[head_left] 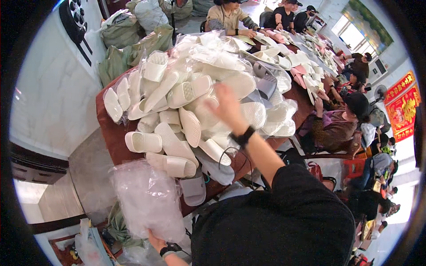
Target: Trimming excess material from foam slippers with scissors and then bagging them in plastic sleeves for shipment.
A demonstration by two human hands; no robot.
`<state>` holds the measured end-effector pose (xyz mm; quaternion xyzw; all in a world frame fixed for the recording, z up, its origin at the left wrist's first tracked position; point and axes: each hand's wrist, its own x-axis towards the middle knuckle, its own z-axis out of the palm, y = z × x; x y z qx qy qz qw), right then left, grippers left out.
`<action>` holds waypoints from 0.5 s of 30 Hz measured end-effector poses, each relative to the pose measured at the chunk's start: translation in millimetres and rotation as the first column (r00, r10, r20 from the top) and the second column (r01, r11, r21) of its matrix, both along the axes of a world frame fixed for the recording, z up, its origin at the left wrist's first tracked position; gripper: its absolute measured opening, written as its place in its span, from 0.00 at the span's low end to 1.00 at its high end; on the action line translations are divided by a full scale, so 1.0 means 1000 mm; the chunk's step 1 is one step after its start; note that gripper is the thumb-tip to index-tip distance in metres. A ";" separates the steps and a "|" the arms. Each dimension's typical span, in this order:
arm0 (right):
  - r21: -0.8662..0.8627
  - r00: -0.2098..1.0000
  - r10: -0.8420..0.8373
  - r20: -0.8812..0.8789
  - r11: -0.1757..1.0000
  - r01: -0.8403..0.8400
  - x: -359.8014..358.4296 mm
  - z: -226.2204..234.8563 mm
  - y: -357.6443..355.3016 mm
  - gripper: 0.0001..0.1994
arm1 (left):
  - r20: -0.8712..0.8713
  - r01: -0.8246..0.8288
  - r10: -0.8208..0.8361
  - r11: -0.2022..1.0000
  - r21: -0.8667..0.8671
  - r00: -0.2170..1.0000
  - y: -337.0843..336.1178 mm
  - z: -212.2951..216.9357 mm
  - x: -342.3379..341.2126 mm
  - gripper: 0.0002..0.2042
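Your left hand [156,242] grips the crinkled clear plastic bag bundle [148,199]; your right hand [228,107], blurred, grip unclear, is over the white foam slipper pile [186,115].

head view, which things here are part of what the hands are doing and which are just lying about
In hand:
- right hand, reaching over the heap of white foam slippers
- left hand, at the bottom of the stack of clear plastic bags

Lying about:
- pink slippers further up the brown table
- green sacks by the wall
- grey slipper at the table edge
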<state>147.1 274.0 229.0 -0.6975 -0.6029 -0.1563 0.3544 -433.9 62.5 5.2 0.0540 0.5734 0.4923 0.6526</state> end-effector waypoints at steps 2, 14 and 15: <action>-0.492 0.938 -0.279 -0.206 0.858 0.147 0.044 0.002 0.021 0.24 | -0.020 0.016 -0.017 0.998 -0.067 1.000 -0.001 -0.013 -0.008 0.26; -0.285 0.631 0.310 -0.711 0.693 -0.662 0.099 0.118 0.082 0.14 | -0.256 -0.196 0.177 0.979 -0.051 0.950 -0.011 0.000 -0.002 0.13; -0.278 0.665 0.297 -0.686 0.737 -0.616 0.094 0.144 0.087 0.12 | -0.198 -0.220 0.206 0.974 -0.050 0.958 -0.020 -0.011 -0.009 0.12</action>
